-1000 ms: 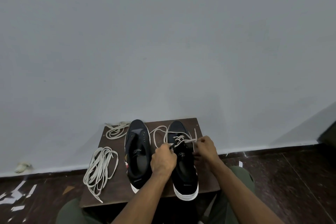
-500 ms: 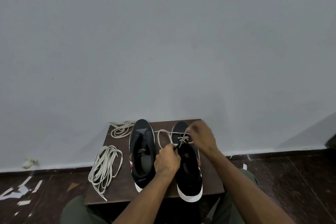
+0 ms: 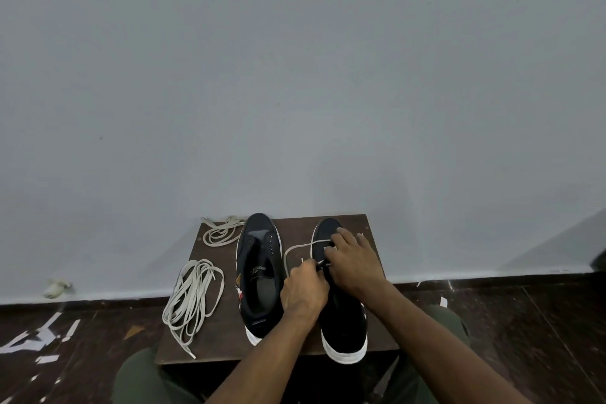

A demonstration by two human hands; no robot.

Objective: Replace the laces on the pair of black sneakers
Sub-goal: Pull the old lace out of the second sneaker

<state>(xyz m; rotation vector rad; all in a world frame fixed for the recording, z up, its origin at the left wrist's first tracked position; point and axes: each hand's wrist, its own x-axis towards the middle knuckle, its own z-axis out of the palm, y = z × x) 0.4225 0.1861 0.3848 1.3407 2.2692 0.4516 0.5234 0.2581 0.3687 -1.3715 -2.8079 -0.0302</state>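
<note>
Two hands lace the right-hand shoe of a pair of black sneakers on a small brown table set against a pale wall.

From the left: a bundle of pale laces (image 3: 191,300) lies on the table (image 3: 226,343), its near tip at the table's near left edge; a smaller coil of lace (image 3: 221,231) sits at the far left corner. The unlaced left sneaker (image 3: 259,272) and the right sneaker (image 3: 341,315) lie side by side, long axes running near to far, toes toward the wall, white heels at the near edge. The left hand (image 3: 303,292), fingers curled, pinches the pale lace (image 3: 296,249) looping between the shoes. The right hand (image 3: 352,261) rests over the right sneaker's eyelets, fingers spread; the two hands nearly touch. Bare tabletop shows right of the shoes.
</note>
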